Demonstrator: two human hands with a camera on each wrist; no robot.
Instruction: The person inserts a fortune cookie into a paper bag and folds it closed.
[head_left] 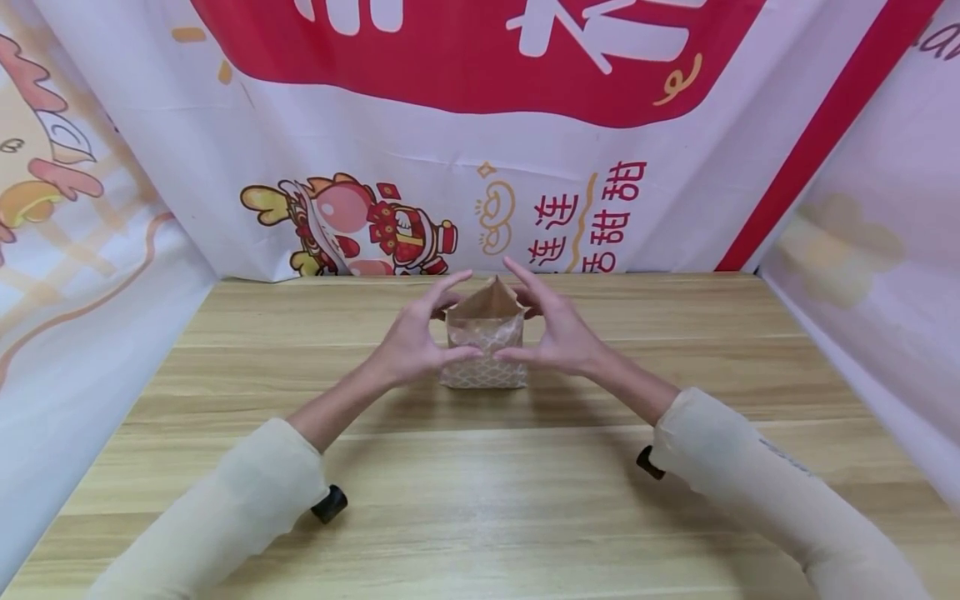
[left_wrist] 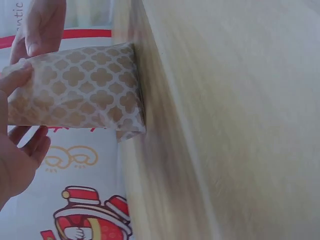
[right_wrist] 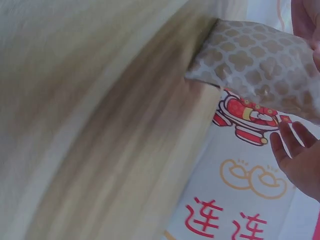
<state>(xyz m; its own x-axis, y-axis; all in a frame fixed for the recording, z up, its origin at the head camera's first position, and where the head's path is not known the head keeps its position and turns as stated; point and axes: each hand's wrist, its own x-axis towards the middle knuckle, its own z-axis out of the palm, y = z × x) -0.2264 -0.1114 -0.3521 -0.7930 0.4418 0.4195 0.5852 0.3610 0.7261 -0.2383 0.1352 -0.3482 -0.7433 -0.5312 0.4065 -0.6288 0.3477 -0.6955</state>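
A small brown paper bag (head_left: 487, 354) with a white lattice pattern stands upright on the wooden table, its top gaping toward the head camera. My left hand (head_left: 416, 337) is at its left side, thumb lying across the front face and the other fingers spread beside and behind it. On the opposite side, my right hand (head_left: 562, 333) mirrors this, thumb extended over the front and index finger pointing up. In the right wrist view, the right fingers (right_wrist: 287, 142) are spread apart from the bag. In the left wrist view, the left thumb (left_wrist: 20, 75) overlaps the bag near its top.
The light wood table (head_left: 480, 500) runs back to a white and red printed cloth (head_left: 420, 133) hanging behind the bag. Printed cloths also hang at the left (head_left: 90, 250) and right (head_left: 862, 275). Dark wrist devices (head_left: 328, 504) show at both beige sleeves.
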